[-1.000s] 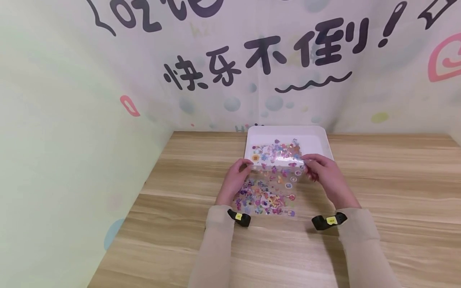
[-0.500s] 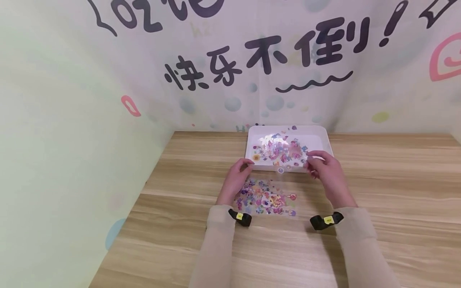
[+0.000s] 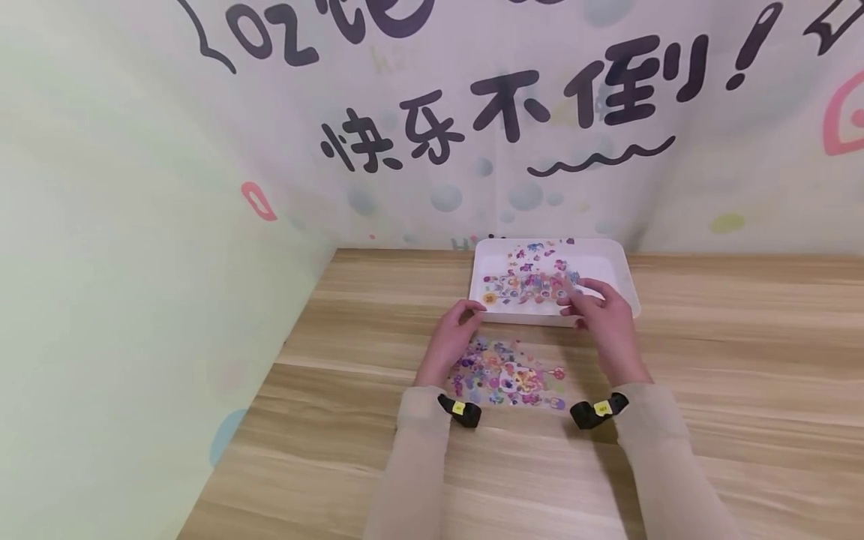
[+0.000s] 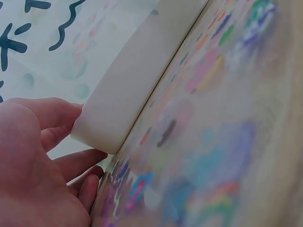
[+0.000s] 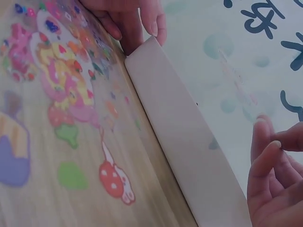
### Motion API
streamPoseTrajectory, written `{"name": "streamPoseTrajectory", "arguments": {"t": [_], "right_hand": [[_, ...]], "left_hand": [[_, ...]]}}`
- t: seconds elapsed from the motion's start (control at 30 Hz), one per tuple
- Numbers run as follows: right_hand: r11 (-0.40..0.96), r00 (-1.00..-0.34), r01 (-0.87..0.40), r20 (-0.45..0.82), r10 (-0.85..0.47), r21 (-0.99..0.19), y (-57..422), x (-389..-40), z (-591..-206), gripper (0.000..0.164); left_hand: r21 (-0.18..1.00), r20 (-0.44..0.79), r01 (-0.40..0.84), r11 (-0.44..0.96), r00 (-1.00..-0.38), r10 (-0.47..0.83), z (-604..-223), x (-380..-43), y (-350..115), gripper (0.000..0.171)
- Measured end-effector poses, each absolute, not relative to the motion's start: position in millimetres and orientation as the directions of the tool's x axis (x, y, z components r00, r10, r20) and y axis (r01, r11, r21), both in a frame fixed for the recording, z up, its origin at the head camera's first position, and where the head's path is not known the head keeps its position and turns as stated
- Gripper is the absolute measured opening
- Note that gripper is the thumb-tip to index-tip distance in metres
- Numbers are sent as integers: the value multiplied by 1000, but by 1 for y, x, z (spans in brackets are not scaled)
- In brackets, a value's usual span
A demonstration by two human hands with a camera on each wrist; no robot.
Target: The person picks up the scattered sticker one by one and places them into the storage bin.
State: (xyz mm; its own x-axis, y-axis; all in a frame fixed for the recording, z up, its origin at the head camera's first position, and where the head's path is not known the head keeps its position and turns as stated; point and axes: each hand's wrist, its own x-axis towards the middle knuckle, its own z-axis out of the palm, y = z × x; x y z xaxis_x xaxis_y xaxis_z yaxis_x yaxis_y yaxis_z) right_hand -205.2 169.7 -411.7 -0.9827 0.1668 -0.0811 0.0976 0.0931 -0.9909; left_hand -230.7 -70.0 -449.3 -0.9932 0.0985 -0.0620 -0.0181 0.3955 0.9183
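A white shallow tray [image 3: 613, 259] stands at the back of the table. My left hand [image 3: 452, 341] grips its near left corner, with fingers above and below the rim in the left wrist view. Inside the tray lies a clear sticker sheet [image 3: 529, 285] with small colourful stickers, its near part bunched toward the front. My right hand [image 3: 607, 326], over the tray's front right side, pinches this sheet's right edge between thumb and finger. Another clear sticker sheet [image 3: 516, 379] lies flat on the table between my forearms; it shows a strawberry [image 5: 111, 179] in the right wrist view.
The wood-grain table [image 3: 742, 360] reaches to the printed backdrop cloth [image 3: 418, 202], which hangs right behind the tray. A pale side wall [image 3: 121, 300] borders the table on the left.
The sheet that hung over the tray's front edge now lies inside the tray. My right hand has moved slightly left and inward with it. My left hand stays at the tray's corner.
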Motion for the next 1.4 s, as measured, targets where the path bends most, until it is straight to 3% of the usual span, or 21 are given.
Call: {"name": "streamPoseTrajectory", "arguments": {"t": [0.6, 0.87, 1.13, 1.4], "right_hand": [[221, -988, 80, -47, 148, -972, 157, -232, -409, 57], [275, -988, 38, 6, 156, -961, 167, -269, -451, 62], [296, -994, 54, -22, 109, -954, 154, -247, -414, 49], [307, -991, 70, -32, 130, -949, 154, -257, -422, 50]], "left_hand": [[919, -33, 9, 395, -994, 100, -449, -230, -72, 13], [922, -38, 5, 388, -994, 103, -449, -230, -71, 13], [923, -44, 2, 386, -993, 109, -450, -228, -69, 15], [924, -43, 3, 382, -993, 112, -448, -229, -71, 16]]}}
